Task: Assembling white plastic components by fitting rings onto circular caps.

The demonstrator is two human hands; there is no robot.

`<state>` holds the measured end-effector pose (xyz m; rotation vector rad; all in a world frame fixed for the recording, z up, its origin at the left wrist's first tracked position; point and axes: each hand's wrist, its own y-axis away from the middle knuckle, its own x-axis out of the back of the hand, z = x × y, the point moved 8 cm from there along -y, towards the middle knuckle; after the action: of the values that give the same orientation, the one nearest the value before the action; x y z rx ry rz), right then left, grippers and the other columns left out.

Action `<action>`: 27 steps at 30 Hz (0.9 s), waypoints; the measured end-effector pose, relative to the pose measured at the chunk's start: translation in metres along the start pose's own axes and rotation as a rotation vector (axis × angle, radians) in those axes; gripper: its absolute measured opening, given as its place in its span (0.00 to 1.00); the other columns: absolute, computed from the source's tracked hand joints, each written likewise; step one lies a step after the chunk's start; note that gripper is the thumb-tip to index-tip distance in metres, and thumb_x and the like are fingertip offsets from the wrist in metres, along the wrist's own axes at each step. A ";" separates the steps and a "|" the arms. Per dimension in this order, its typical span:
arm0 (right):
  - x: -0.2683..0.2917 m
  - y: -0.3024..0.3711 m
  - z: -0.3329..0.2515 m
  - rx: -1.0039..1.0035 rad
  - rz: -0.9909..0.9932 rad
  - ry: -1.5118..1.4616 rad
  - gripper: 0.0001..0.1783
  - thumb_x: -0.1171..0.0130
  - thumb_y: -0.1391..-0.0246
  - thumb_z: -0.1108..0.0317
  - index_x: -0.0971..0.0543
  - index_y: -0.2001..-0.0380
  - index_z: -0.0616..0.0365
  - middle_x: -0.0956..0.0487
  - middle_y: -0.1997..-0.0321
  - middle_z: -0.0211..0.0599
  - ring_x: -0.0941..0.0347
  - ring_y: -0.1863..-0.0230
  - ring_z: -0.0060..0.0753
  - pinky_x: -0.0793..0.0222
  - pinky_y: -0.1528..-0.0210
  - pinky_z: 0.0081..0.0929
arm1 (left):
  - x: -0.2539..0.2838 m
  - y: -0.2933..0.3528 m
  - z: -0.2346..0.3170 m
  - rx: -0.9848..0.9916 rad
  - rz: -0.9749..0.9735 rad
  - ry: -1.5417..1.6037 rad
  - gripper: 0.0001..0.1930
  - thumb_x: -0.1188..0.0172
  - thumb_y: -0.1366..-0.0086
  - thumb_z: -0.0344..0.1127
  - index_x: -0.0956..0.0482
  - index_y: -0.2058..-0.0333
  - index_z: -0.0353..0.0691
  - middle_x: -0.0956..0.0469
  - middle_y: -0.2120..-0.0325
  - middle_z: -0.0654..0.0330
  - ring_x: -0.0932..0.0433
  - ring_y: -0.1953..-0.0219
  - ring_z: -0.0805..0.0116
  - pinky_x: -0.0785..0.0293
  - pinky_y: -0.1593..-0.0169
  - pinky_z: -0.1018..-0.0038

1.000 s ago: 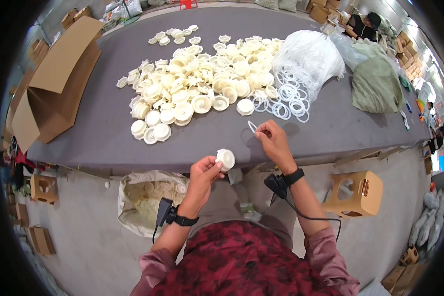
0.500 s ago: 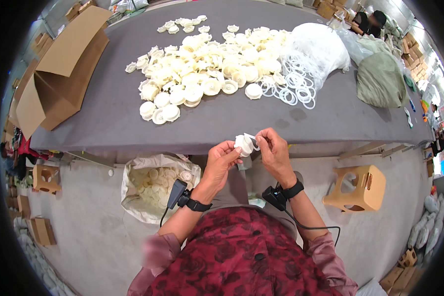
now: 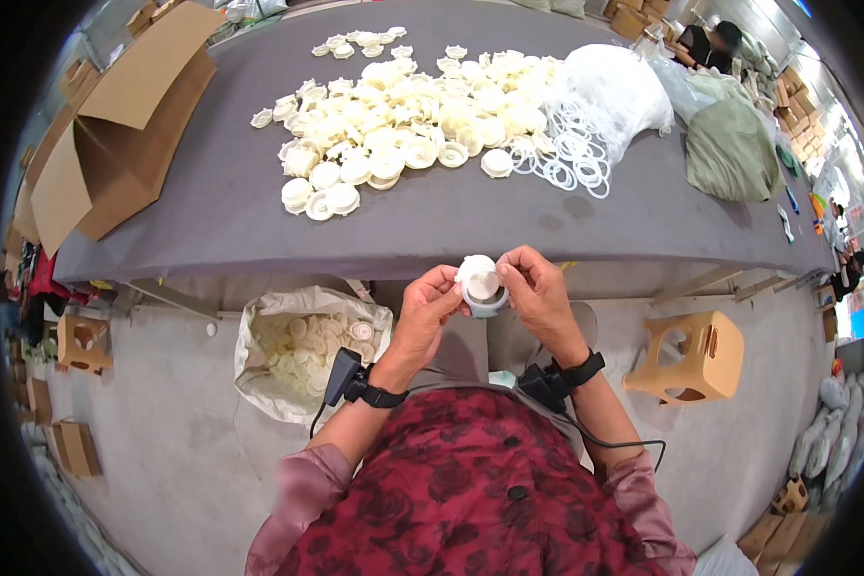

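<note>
A white plastic cap (image 3: 477,276) is held between my two hands just off the table's near edge, and a translucent ring (image 3: 487,308) shows along its lower side. My left hand (image 3: 430,309) pinches the cap from the left with thumb and fingers. On the other side, the thumb and fingertips of my right hand (image 3: 540,296) close on the rim, where ring and cap meet; which of the two they grip is hard to tell. Ahead on the table lie a heap of cream-white caps (image 3: 384,120) and a spread of loose translucent rings (image 3: 578,165).
A grey-covered table (image 3: 432,226) spans the view, with an open cardboard box (image 3: 139,154) at left. A clear bag (image 3: 619,91) and a green sack (image 3: 734,149) stand at right. Below are a white sack of caps (image 3: 259,384) and a tan stool (image 3: 691,360). Another person (image 3: 706,48) sits far right.
The cap has turned from edge-on to more face-up. The ring, which stuck out toward my right hand, now lies along the cap's lower rim. Both hands stay close together.
</note>
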<state>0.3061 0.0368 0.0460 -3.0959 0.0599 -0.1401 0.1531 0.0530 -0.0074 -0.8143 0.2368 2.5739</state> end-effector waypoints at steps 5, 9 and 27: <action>0.003 0.007 0.002 0.046 0.087 0.116 0.10 0.45 0.35 0.68 0.25 0.66 0.65 0.26 0.73 0.26 0.32 0.71 0.15 0.33 0.68 0.20 | -0.008 0.007 -0.010 0.030 -0.092 0.095 0.10 0.43 0.28 0.35 0.24 0.54 0.36 0.20 0.63 0.64 0.23 0.64 0.77 0.27 0.57 0.77; -0.002 0.012 -0.004 0.098 0.109 0.169 0.09 0.45 0.36 0.68 0.25 0.66 0.65 0.24 0.74 0.30 0.31 0.73 0.17 0.32 0.69 0.22 | -0.010 0.014 -0.009 0.036 -0.078 0.154 0.10 0.42 0.29 0.35 0.24 0.53 0.36 0.20 0.63 0.64 0.23 0.63 0.76 0.27 0.55 0.75; -0.015 -0.003 0.024 -0.094 -0.154 -0.155 0.09 0.41 0.41 0.76 0.24 0.57 0.64 0.23 0.67 0.26 0.31 0.70 0.13 0.31 0.69 0.16 | 0.016 0.009 -0.023 0.030 0.104 0.204 0.09 0.38 0.32 0.33 0.23 0.57 0.36 0.19 0.65 0.65 0.25 0.66 0.79 0.28 0.59 0.80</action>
<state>0.2938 0.0418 0.0208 -3.1907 -0.1831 0.1016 0.1492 0.0437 -0.0353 -1.0808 0.3870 2.5751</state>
